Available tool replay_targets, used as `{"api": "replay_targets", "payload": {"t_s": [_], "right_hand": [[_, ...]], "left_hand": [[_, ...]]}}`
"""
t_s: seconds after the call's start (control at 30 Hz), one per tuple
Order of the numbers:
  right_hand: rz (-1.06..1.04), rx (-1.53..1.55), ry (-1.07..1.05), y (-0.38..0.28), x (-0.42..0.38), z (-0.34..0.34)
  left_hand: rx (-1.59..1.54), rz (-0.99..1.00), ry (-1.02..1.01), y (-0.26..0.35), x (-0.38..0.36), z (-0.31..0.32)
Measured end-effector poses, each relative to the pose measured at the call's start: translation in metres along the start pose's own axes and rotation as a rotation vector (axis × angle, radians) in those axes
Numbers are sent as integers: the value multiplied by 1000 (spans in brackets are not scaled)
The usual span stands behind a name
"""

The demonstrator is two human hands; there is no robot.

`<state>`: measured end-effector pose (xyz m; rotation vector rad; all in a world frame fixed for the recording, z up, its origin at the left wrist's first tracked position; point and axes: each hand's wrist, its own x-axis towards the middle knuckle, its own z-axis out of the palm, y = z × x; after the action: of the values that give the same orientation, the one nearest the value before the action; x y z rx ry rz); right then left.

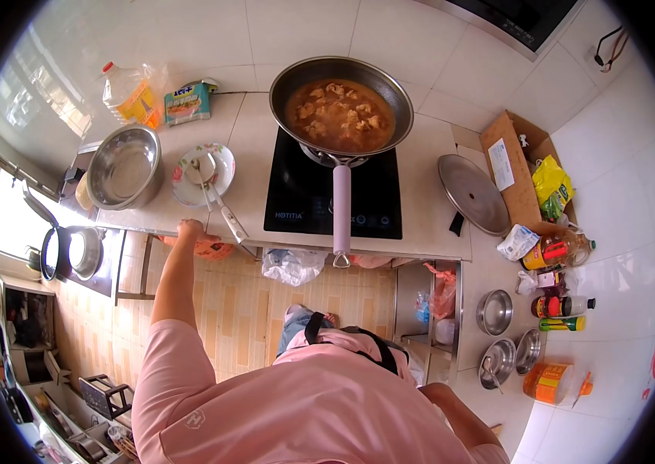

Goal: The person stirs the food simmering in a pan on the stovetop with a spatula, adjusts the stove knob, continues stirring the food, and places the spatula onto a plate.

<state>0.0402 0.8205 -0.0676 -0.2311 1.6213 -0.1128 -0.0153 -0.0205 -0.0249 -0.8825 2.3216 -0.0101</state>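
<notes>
My left hand [191, 230] rests at the counter's front edge [163, 229], its fingers curled against it. Just beyond it lies a flowered plate [223, 164] with a metal spoon [196, 167] on it. A spatula [227, 216] with a pale handle leans across the plate, its handle end reaching over the counter edge. My right arm [459, 414] hangs down by my side, and that hand is out of sight. A frying pan [281, 89] holds chunks of food in reddish-brown sauce [341, 116]. It sits on the black induction cooker [289, 189], its pink handle [341, 203] pointing toward me.
Left of the plate stands a steel basin [126, 172], with an oil bottle [128, 97] and a green packet [187, 104] behind. On the right are a pan lid [473, 189], a cardboard box [507, 158], sauce bottles [563, 307] and steel bowls [494, 311]. Plastic bags [293, 264] hang below the counter.
</notes>
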Motion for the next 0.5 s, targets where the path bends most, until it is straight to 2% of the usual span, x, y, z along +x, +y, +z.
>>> {"api": "replay_targets", "payload": {"t_s": [0.5], "right_hand": [[-22, -95, -37, 12, 11, -1]], "left_hand": [[-24, 8, 0, 3, -12, -8]]}}
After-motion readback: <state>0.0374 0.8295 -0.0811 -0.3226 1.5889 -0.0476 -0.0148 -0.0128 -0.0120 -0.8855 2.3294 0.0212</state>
